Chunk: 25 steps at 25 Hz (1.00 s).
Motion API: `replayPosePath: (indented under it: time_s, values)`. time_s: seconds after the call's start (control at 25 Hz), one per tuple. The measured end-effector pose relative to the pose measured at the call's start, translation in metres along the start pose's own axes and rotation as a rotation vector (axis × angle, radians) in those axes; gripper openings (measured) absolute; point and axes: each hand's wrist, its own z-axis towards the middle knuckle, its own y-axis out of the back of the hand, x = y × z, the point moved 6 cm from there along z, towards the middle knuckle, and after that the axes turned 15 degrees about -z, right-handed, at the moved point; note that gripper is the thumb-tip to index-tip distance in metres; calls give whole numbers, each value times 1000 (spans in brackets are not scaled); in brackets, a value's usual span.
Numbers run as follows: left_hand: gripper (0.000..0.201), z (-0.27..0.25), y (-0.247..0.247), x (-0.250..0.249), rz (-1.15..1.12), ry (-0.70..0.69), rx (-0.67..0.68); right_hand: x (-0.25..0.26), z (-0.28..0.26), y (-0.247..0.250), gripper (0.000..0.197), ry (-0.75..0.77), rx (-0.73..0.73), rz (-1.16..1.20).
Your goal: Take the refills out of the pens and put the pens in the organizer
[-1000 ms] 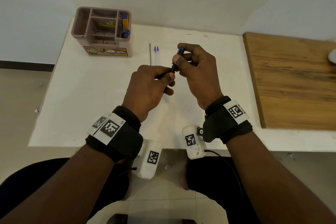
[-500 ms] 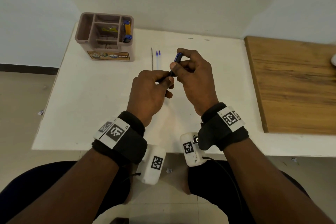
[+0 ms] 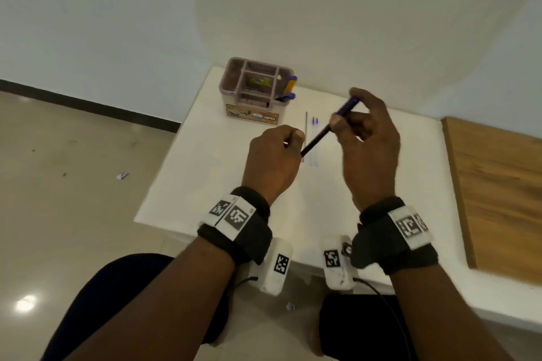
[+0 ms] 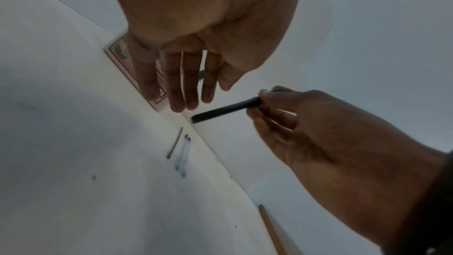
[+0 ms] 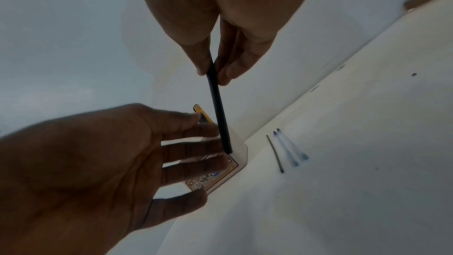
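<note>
Pinched between my right hand (image 3: pixel 370 149)'s thumb and forefinger, the slim dark pen barrel with a blue-violet upper end (image 3: pixel 328 128) slants down and to the left above the white counter (image 3: pixel 205 184); the grip closes on its upper half, and the other fingers of that hand curl loosely behind it. Its lower tip ends just beside my left hand (image 3: pixel 271 161). From the head view that hand looks curled, with something pale at the fingertips that I cannot make out, yet both wrist views show its fingers long and relaxed, slightly spread and clear of the barrel, so I take its grip as loose and empty.

On the counter just beyond my hands lie three refills side by side: one thin dark refill (image 3: pixel 306 126) and two clear refills with blue tips (image 3: pixel 314 138) to its right, all pointing away from me.

Farther back, near the wall, stands the brown plastic desk organizer with a printed label on its front (image 3: pixel 252 118). In its right-hand compartment lean a yellow pen with a blue cap (image 3: pixel 291 84) and another blue-ended pen (image 3: pixel 287 97). A wooden board (image 3: pixel 498 184) lies on the counter well off to my right.
</note>
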Motion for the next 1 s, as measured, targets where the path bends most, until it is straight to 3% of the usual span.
replayPosePath:
  time_s: [0.16,0.28,0.48,0.68,0.84,1.0]
  values:
    - [32,7,16,9,-16,42,-31,20,20,17,38,8,-222,43]
    - [34,13,21,13,-27,83,-29,38,54,6,35,59,-288,37]
    - [33,19,21,13,-59,118,-27,47,91,-41,38,131,-201,-54]
    - [34,20,21,14,-53,131,-17,18,85,-82,32,114,-21,-144]
    - [33,21,19,13,-34,115,-16,2,76,-91,30,135,7,-195]
    - [34,21,13,15,-12,117,-4,1,73,-88,41,124,69,-165]
